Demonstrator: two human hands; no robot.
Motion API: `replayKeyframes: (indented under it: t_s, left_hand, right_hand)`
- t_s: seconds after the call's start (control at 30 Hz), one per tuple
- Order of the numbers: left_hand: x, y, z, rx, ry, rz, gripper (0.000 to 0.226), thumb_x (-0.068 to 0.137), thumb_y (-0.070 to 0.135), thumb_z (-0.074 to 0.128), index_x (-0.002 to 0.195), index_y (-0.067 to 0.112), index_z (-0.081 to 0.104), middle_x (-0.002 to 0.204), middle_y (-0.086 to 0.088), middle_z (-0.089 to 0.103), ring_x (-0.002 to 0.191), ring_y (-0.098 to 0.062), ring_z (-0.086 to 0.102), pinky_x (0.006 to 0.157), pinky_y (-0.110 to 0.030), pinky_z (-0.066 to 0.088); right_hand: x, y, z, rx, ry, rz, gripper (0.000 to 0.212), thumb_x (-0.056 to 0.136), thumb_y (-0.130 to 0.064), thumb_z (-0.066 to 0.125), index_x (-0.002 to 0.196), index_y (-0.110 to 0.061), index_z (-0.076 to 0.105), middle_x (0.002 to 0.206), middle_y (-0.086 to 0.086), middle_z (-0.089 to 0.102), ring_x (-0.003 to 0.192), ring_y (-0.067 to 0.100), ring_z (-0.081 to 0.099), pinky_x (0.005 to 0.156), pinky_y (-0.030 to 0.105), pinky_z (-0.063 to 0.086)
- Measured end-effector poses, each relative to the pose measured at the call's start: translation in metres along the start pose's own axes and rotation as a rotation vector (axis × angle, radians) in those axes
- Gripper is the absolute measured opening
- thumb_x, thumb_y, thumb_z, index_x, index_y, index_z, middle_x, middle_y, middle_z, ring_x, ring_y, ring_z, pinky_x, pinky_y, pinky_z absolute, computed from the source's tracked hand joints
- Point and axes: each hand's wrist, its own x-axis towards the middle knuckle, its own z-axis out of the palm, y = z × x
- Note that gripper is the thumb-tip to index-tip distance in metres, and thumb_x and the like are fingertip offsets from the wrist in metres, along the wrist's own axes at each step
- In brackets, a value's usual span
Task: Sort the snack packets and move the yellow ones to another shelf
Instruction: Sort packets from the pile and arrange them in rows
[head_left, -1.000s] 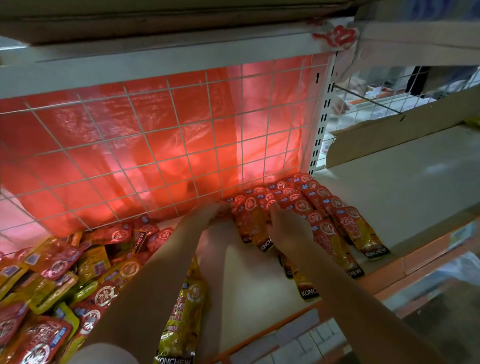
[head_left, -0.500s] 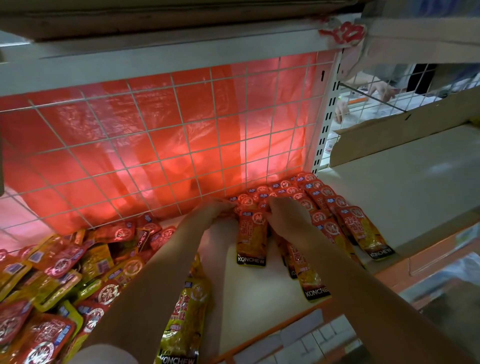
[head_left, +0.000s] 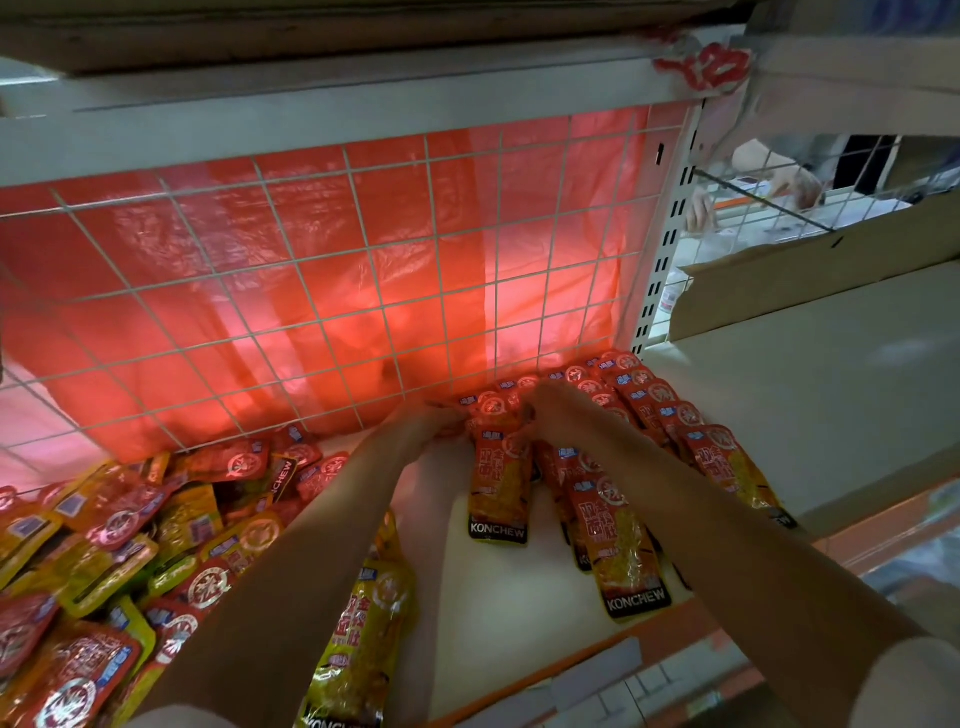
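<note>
Both hands are working the neat row of packets (head_left: 649, 415) by the wire grid (head_left: 311, 312), left hand (head_left: 441, 421) and right hand (head_left: 550, 410) pinching the top of one packet (head_left: 501, 483), probably lining it up, so next they're needing another yellow one from the pile (head_left: 130, 545) left of the grid.

Bare shelf board (head_left: 519, 613) lies open just below both hands' grip. Wire grid (head_left: 363, 291) walls off the back; a loose packet heap (head_left: 119, 545) crowds the left.

Loose packets (head_left: 119, 545) left of row (head_left: 623, 441)
</note>
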Motion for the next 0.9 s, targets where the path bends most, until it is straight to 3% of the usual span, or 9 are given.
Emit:
replayKeyframes:
  t_s: [0.17, 0.4, 0.53, 0.67, 0.73, 0.8, 0.9]
  left_hand:
    - [-0.004, 0.005, 0.000, 0.052, 0.002, -0.007, 0.018, 0.089, -0.007, 0.055, 0.073, 0.002, 0.059, 0.045, 0.003, 0.061, 0.038, -0.003, 0.056, 0.042, -0.012, 0.046]
    - [-0.012, 0.012, 0.005, 0.090, 0.027, -0.018, 0.021, 0.090, -0.004, 0.056, 0.074, 0.008, 0.060, 0.045, 0.007, 0.062, 0.038, -0.001, 0.057, 0.042, -0.011, 0.045]
    - [-0.019, 0.012, 0.008, 0.117, 0.074, -0.008, 0.019, 0.090, 0.000, 0.058, 0.074, 0.009, 0.060, 0.046, 0.006, 0.062, 0.042, -0.008, 0.059, 0.042, -0.013, 0.046]
    - [-0.033, 0.022, 0.008, 0.134, 0.181, -0.017, 0.016, 0.094, 0.009, 0.056, 0.078, 0.012, 0.054, 0.066, -0.004, 0.055, 0.035, -0.003, 0.053, 0.039, -0.015, 0.044]
    - [-0.043, 0.026, -0.003, 0.323, 0.261, 0.026, 0.007, 0.093, 0.017, 0.058, 0.094, 0.009, 0.058, 0.077, -0.006, 0.057, 0.051, -0.012, 0.058, 0.050, -0.022, 0.046]
    - [-0.061, 0.024, -0.020, 0.620, 0.356, 0.098, 0.025, 0.091, 0.025, 0.061, 0.113, 0.012, 0.062, 0.098, -0.008, 0.066, 0.081, -0.023, 0.063, 0.069, -0.028, 0.047]
    - [-0.103, 0.014, -0.045, 0.956, 0.435, 0.110, 0.043, 0.090, 0.035, 0.061, 0.128, 0.018, 0.056, 0.127, -0.006, 0.060, 0.115, -0.024, 0.056, 0.090, -0.029, 0.043]
  right_hand:
    - [0.003, -0.003, -0.008, 0.086, 0.010, -0.044, 0.031, 0.083, -0.021, 0.070, 0.107, -0.003, 0.063, 0.115, 0.013, 0.063, 0.105, 0.028, 0.058, 0.078, 0.029, 0.042]
    - [0.015, -0.007, -0.011, 0.076, 0.033, -0.085, 0.025, 0.082, -0.022, 0.071, 0.102, -0.008, 0.065, 0.112, 0.009, 0.064, 0.103, 0.023, 0.058, 0.073, 0.023, 0.037]
    - [0.016, -0.005, -0.009, 0.057, 0.021, -0.097, 0.026, 0.084, -0.024, 0.069, 0.104, -0.008, 0.064, 0.113, 0.008, 0.063, 0.105, 0.023, 0.057, 0.073, 0.023, 0.035]
    - [0.013, -0.003, -0.009, 0.059, 0.047, -0.131, 0.032, 0.083, -0.025, 0.070, 0.108, -0.006, 0.063, 0.113, 0.010, 0.063, 0.103, 0.023, 0.058, 0.081, 0.028, 0.044]
    - [0.009, -0.006, -0.011, 0.053, 0.089, -0.165, 0.031, 0.084, -0.023, 0.068, 0.110, -0.006, 0.062, 0.115, 0.011, 0.062, 0.105, 0.024, 0.058, 0.085, 0.030, 0.044]
    - [0.004, -0.015, -0.011, 0.060, 0.121, -0.214, 0.029, 0.085, -0.020, 0.066, 0.111, -0.006, 0.061, 0.116, 0.012, 0.060, 0.108, 0.027, 0.056, 0.085, 0.030, 0.042]
    - [-0.003, -0.042, -0.006, 0.046, 0.122, -0.321, 0.036, 0.084, -0.020, 0.067, 0.116, -0.004, 0.060, 0.119, 0.015, 0.059, 0.112, 0.028, 0.054, 0.086, 0.029, 0.038]
